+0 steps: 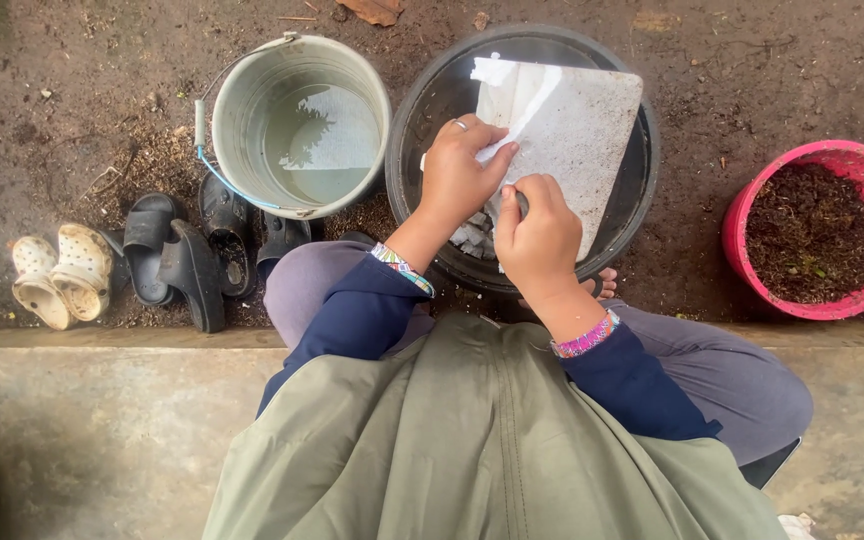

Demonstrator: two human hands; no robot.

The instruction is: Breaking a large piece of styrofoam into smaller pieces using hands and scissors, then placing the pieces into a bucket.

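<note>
I see my left hand (455, 178) pinching a white strip (527, 112), fingers closed on it, over the grey board (577, 140) that lies across the black basin (422, 110). My right hand (537, 235) is curled tight around a small dark tool (522, 203) at the board's near edge — white scraps (472, 236) lie below. Beside the basin stand a bucket (242, 90) of water, a pink tub (812, 310) of soil and sandals (167, 260).

Two hands (497, 200), one bucket (300, 125), two basins (642, 160), five shoes (162, 260), one board (572, 130).
</note>
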